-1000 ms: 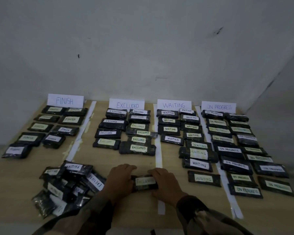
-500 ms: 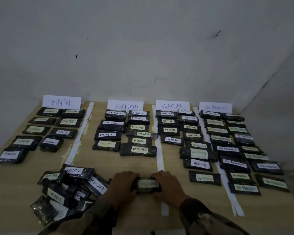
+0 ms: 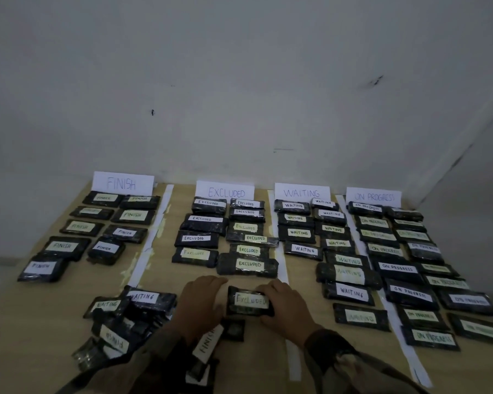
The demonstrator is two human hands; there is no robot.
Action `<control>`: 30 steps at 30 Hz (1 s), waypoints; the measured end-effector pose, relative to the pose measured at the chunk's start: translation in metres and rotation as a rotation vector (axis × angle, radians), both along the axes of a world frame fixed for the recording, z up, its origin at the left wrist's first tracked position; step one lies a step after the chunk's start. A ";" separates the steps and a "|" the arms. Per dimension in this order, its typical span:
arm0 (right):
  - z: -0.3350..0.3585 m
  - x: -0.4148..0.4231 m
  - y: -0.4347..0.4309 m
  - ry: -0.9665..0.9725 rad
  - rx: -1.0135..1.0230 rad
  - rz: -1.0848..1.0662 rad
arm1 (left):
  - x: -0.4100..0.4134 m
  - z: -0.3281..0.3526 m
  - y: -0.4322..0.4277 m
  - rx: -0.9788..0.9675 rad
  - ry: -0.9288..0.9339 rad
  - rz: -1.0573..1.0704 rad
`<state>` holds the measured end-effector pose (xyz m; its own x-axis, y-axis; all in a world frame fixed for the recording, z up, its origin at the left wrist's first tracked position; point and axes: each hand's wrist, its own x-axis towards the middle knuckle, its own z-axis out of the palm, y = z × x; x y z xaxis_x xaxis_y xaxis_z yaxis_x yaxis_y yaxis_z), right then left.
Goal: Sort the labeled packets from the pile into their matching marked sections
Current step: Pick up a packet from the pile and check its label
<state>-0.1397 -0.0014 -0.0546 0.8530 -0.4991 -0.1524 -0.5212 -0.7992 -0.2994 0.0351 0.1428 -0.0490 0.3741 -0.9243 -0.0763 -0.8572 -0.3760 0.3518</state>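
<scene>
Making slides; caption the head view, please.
Left hand and right hand hold an EXCLUDED packet in the EXCLUDED section, beside the unsorted pile.

Four white cards stand at the back: the FINISH card (image 3: 123, 183), the EXCLUDED card (image 3: 225, 192), the WAITING card (image 3: 301, 192) and the ON PROGRESS card (image 3: 374, 197). The sorted packets (image 3: 249, 264) before each card carry handwritten labels repeating its word, though several pale ones are too faint to read. The held packet (image 3: 251, 301), between the left hand (image 3: 201, 301) and the right hand (image 3: 286, 307), reads EXCLUDED. In the pile (image 3: 125, 322), two top packets (image 3: 144, 297) read WAITING, and another packet (image 3: 116, 338) reads FINISH upside down.
</scene>
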 end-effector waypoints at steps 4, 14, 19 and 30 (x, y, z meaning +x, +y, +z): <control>0.004 0.036 0.009 0.004 -0.048 0.033 | 0.033 -0.002 0.019 -0.037 -0.032 0.067; 0.002 0.129 0.035 0.060 -0.206 0.137 | 0.105 -0.004 0.063 -0.077 -0.029 0.112; -0.007 0.161 0.040 0.134 -0.256 0.210 | 0.129 -0.003 0.080 -0.084 -0.054 0.152; -0.020 0.181 0.047 0.219 -0.290 0.224 | 0.138 -0.012 0.098 -0.079 0.024 0.208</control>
<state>0.0410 0.0455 -0.0749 0.9083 -0.3542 -0.2225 -0.3514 -0.9347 0.0532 0.1733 0.2413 -0.0611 0.5559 -0.8311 -0.0182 -0.7552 -0.5140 0.4068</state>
